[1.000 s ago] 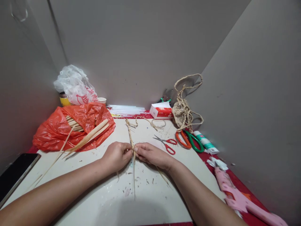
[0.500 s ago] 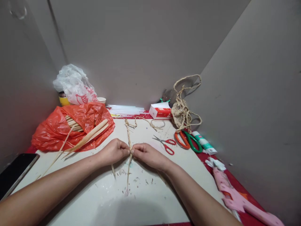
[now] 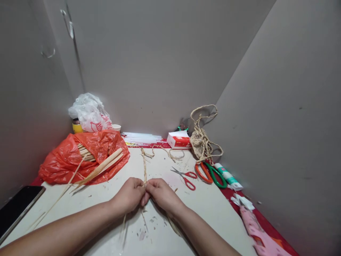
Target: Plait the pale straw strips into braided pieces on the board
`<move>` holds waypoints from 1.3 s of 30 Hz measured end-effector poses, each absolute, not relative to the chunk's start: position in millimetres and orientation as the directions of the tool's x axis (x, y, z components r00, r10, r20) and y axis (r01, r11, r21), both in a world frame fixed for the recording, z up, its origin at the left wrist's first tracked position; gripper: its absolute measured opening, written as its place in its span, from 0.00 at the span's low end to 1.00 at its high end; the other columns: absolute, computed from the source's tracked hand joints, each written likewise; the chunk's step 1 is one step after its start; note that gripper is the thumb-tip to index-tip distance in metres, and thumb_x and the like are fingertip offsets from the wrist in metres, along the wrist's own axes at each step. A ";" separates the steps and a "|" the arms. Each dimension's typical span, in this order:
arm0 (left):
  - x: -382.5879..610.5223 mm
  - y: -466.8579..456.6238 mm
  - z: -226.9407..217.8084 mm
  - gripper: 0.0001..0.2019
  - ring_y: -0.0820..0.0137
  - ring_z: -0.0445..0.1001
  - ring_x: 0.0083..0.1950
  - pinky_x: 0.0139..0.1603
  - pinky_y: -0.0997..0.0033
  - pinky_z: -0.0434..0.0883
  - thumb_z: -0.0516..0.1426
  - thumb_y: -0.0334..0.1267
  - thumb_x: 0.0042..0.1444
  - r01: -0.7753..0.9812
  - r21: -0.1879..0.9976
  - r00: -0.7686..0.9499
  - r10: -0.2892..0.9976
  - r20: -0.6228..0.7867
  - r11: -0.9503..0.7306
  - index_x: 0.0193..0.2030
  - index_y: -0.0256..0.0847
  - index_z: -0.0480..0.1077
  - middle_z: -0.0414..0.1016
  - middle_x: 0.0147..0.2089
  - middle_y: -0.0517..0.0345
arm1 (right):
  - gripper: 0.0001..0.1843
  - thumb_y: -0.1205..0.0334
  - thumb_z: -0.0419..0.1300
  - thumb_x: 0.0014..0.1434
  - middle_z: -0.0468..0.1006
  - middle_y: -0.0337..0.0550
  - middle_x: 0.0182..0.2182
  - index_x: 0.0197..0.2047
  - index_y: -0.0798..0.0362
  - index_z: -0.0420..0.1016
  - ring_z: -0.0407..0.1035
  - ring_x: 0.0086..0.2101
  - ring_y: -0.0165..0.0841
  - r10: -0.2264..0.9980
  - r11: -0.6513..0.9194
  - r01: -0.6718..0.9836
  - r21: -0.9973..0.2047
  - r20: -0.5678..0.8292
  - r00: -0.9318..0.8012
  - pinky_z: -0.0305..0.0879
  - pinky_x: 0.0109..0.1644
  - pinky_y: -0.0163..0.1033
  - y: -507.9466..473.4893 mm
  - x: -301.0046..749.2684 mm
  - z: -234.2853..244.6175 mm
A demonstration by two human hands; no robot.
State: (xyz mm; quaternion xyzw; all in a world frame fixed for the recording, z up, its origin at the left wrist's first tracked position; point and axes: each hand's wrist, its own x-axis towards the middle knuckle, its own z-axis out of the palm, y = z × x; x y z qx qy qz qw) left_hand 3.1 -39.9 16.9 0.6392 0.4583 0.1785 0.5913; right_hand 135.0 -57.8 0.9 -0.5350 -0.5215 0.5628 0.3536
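A braided straw cord (image 3: pixel 145 166) runs from the back of the white board down to my two hands, which meet at its near end. My left hand (image 3: pixel 131 193) is closed, pinching the cord from the left. From the right, my right hand (image 3: pixel 161 193) pinches the same spot, its fingers touching the left ones. Loose strand ends hang below both hands; the exact point of the grip is hidden by the fingers. A thin tail of twisted straw (image 3: pixel 162 147) curls away from the cord's far end.
Red-handled scissors (image 3: pixel 186 176) lie right of the cord, near orange and green scissor handles (image 3: pixel 217 176). A red plastic bag (image 3: pixel 61 156) with straw strips stands left, a phone (image 3: pixel 20 209) nearer. A pink glue gun (image 3: pixel 255 227) is at right, a straw coil (image 3: pixel 201 142) behind.
The view has tilted up, so things sit lower in the picture. Both hands have stayed together on the cord; their fingers now overlap more closely around it, and the loose strands have shifted.
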 end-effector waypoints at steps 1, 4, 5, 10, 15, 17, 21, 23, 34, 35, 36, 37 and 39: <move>4.6 -44.0 16.6 0.08 0.78 0.53 0.11 0.13 0.78 0.49 0.46 0.32 0.47 0.369 0.918 0.500 0.803 -0.325 0.142 0.20 0.39 0.61 0.60 0.14 0.64 | 0.15 0.63 0.47 0.52 0.66 0.38 0.11 0.16 0.55 0.65 0.61 0.18 0.28 0.950 -0.218 0.114 -0.969 -0.237 -0.201 0.60 0.28 0.33 -58.8 133.8 1.7; 8.2 -51.7 13.0 0.05 0.76 0.56 0.10 0.11 0.78 0.51 0.46 0.31 0.47 0.357 0.918 0.434 0.840 -0.325 0.171 0.26 0.40 0.61 0.64 0.16 0.64 | 0.14 0.63 0.47 0.51 0.67 0.38 0.11 0.17 0.55 0.66 0.63 0.17 0.29 0.941 -0.243 0.083 -0.966 -0.256 -0.220 0.60 0.25 0.32 -60.5 132.2 2.4; 8.9 -52.7 11.3 0.04 0.76 0.57 0.10 0.11 0.78 0.52 0.46 0.31 0.47 0.363 0.917 0.423 0.849 -0.318 0.162 0.28 0.40 0.61 0.65 0.16 0.64 | 0.14 0.63 0.48 0.50 0.67 0.39 0.11 0.17 0.55 0.66 0.64 0.17 0.29 0.940 -0.246 0.087 -0.965 -0.259 -0.220 0.60 0.24 0.32 -60.8 132.1 2.4; 10.0 -54.3 8.3 0.04 0.77 0.61 0.13 0.15 0.80 0.53 0.48 0.30 0.47 0.441 0.897 0.383 0.899 -0.213 0.025 0.30 0.38 0.62 0.65 0.17 0.64 | 0.11 0.61 0.52 0.48 0.68 0.38 0.12 0.18 0.56 0.67 0.63 0.16 0.28 0.943 -0.282 0.079 -0.956 -0.292 -0.162 0.56 0.21 0.31 -63.1 131.1 6.1; 8.1 -58.1 21.0 0.06 0.77 0.61 0.15 0.17 0.79 0.53 0.51 0.28 0.44 0.446 0.895 0.427 0.880 -0.207 -0.006 0.32 0.36 0.65 0.64 0.17 0.65 | 0.12 0.62 0.56 0.46 0.64 0.34 0.11 0.16 0.55 0.61 0.55 0.15 0.23 0.946 -0.292 0.069 -0.954 -0.298 -0.124 0.48 0.19 0.30 -64.1 132.8 8.8; 3.4 -57.0 27.8 0.08 0.76 0.62 0.16 0.17 0.78 0.54 0.52 0.31 0.45 0.437 0.899 0.480 0.838 -0.262 0.031 0.35 0.36 0.66 0.64 0.16 0.65 | 0.11 0.61 0.58 0.46 0.64 0.33 0.12 0.17 0.56 0.62 0.53 0.16 0.22 0.947 -0.286 0.064 -0.956 -0.292 -0.133 0.46 0.20 0.30 -63.6 135.2 9.2; -11.6 -44.8 33.1 0.14 0.74 0.63 0.19 0.20 0.76 0.56 0.52 0.38 0.49 0.445 0.895 0.422 0.872 -0.248 0.040 0.41 0.33 0.67 0.66 0.19 0.63 | 0.10 0.60 0.58 0.49 0.65 0.33 0.13 0.21 0.57 0.67 0.47 0.14 0.20 0.927 -0.306 0.049 -0.951 -0.309 -0.210 0.43 0.20 0.30 -62.5 139.2 12.6; -16.3 -37.4 29.2 0.15 0.74 0.65 0.24 0.26 0.76 0.59 0.54 0.38 0.47 0.410 0.912 0.332 0.936 -0.119 -0.030 0.41 0.33 0.68 0.69 0.24 0.60 | 0.12 0.57 0.58 0.51 0.70 0.36 0.16 0.24 0.58 0.69 0.47 0.14 0.20 0.919 -0.305 0.037 -0.952 -0.304 -0.250 0.42 0.19 0.30 -62.2 140.3 14.4; -4.5 -32.3 22.4 0.12 0.78 0.54 0.17 0.20 0.76 0.52 0.49 0.40 0.50 0.439 0.898 0.577 0.762 -0.293 0.013 0.22 0.36 0.67 0.60 0.17 0.64 | 0.16 0.53 0.59 0.52 0.73 0.39 0.17 0.25 0.58 0.68 0.43 0.13 0.20 0.882 -0.313 0.076 -0.947 -0.319 -0.346 0.35 0.16 0.31 -56.0 154.4 9.9; -4.3 -31.0 22.9 0.13 0.78 0.55 0.18 0.21 0.76 0.54 0.48 0.39 0.50 0.448 0.894 0.585 0.762 -0.279 -0.017 0.22 0.36 0.67 0.61 0.18 0.63 | 0.15 0.53 0.59 0.52 0.74 0.39 0.17 0.25 0.58 0.68 0.43 0.13 0.20 0.876 -0.317 0.081 -0.945 -0.325 -0.356 0.36 0.16 0.31 -55.7 155.9 11.4; -4.2 -29.6 22.6 0.13 0.77 0.56 0.19 0.23 0.76 0.55 0.47 0.38 0.50 0.450 0.892 0.596 0.759 -0.264 -0.043 0.23 0.36 0.68 0.64 0.19 0.62 | 0.15 0.54 0.59 0.52 0.74 0.40 0.17 0.25 0.58 0.68 0.44 0.14 0.20 0.871 -0.321 0.080 -0.943 -0.328 -0.366 0.37 0.17 0.30 -55.4 157.2 13.2; -4.2 -28.1 21.8 0.13 0.77 0.57 0.20 0.24 0.76 0.56 0.47 0.38 0.51 0.449 0.891 0.608 0.755 -0.247 -0.070 0.23 0.36 0.68 0.66 0.20 0.61 | 0.14 0.56 0.58 0.53 0.74 0.40 0.17 0.25 0.58 0.68 0.45 0.14 0.20 0.866 -0.325 0.078 -0.943 -0.329 -0.375 0.39 0.18 0.30 -55.2 158.3 15.2; -4.3 -25.7 19.6 0.13 0.76 0.59 0.22 0.26 0.75 0.56 0.46 0.38 0.51 0.458 0.881 0.616 0.757 -0.217 -0.119 0.25 0.36 0.69 0.68 0.21 0.60 | 0.12 0.58 0.58 0.53 0.75 0.41 0.18 0.25 0.59 0.68 0.49 0.15 0.20 0.863 -0.328 0.076 -0.942 -0.331 -0.381 0.44 0.20 0.29 -55.0 159.9 18.8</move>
